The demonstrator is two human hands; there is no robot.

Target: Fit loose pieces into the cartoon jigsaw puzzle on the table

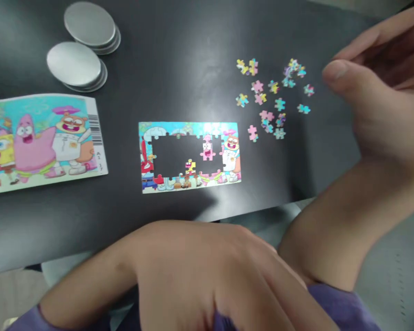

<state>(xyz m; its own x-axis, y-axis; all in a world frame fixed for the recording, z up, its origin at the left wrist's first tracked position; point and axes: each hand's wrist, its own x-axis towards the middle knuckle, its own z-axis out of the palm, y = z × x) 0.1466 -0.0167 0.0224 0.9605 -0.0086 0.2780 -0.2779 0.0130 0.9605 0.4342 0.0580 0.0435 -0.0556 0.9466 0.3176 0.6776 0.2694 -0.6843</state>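
Observation:
A partly assembled jigsaw puzzle (193, 189) lies on the dark table, its border joined around a mostly bare middle. Inside the border are a pink face piece (207, 151) and a yellow piece (190, 166) by the bottom edge. My left hand (207, 271) is in front of the table edge, back upward; its fingertips are out of sight. Right of the loose puzzle pieces (279, 105), my right hand (382, 87) is raised with thumb and fingers apart. Nothing shows in it, though part is cut off by the frame.
At the left lies a picture sheet (37, 142) with cartoon figures and a barcode. Behind it stand two stacks of silver oval tins or lids, a nearer stack (74, 64) and a farther stack (89, 24). The table's front edge (262, 209) runs below the puzzle.

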